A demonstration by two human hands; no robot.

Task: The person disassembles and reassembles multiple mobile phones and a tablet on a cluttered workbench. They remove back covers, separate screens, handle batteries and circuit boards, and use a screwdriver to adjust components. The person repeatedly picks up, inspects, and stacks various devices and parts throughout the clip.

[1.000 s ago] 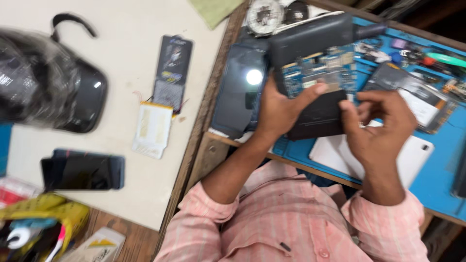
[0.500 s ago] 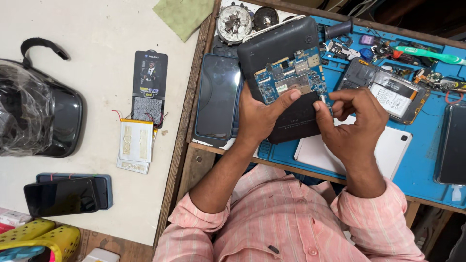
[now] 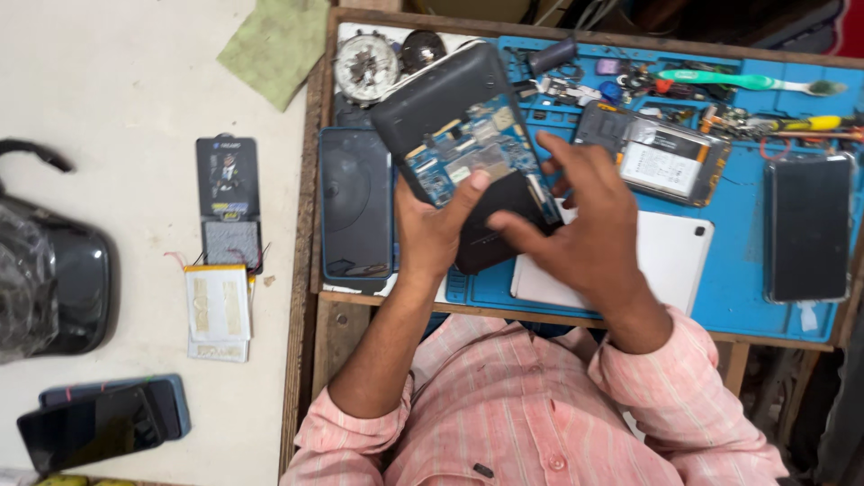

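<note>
My left hand (image 3: 435, 227) grips an opened black tablet (image 3: 450, 108) from below, thumb pressed on its blue circuit board (image 3: 461, 146). My right hand (image 3: 580, 229) lies over the tablet's lower right part, fingers spread on the black battery area; whether it holds anything small is hidden. The tablet is tilted above a blue work mat (image 3: 747, 270). A dark screen panel (image 3: 356, 202) lies just left of my left hand.
A white tablet back (image 3: 675, 261) lies under my right wrist. An opened phone (image 3: 664, 155), a black phone (image 3: 808, 227), a green toothbrush (image 3: 738, 81) and small tools sit on the mat. On the white table left: a flat battery (image 3: 217, 310), a phone (image 3: 99, 423), a black bag (image 3: 54, 279).
The view has shifted so the bench sits further right. My right hand moved from the board's right edge to lie over the tablet's lower part. My left hand keeps its grip.
</note>
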